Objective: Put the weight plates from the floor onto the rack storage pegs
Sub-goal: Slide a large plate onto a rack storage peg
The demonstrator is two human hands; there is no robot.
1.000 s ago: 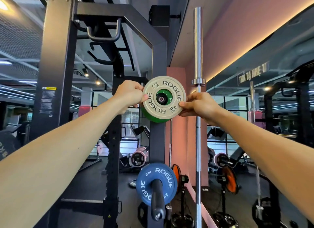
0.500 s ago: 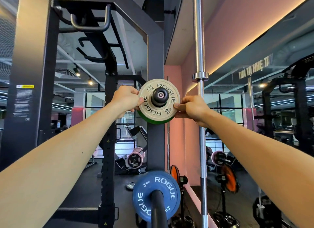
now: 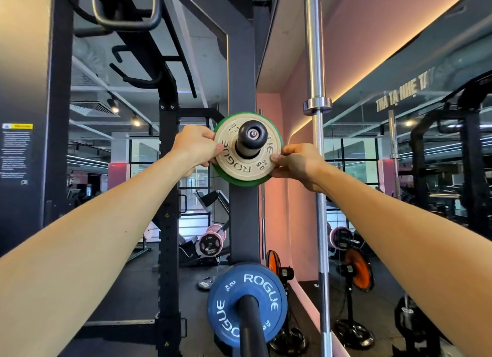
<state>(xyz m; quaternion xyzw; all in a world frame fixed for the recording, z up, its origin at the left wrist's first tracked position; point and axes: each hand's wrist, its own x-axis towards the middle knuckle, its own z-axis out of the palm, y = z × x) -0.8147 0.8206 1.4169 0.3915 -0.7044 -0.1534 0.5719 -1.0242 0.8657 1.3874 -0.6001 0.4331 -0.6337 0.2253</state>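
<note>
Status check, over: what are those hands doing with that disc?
Both hands, left and right, pinching white plate. Plate on upper peg, against green plate. Nothing blocking.

White plate (image 3: 241, 162) on upper peg (image 3: 251, 137)

The black rack upright (image 3: 243, 215) is standing mid-frame, its upper peg (image 3: 251, 138) carrying a white plate (image 3: 239, 161) over a green plate (image 3: 241, 181), while the lower peg (image 3: 251, 327) is holding a blue plate (image 3: 226, 303).
</note>
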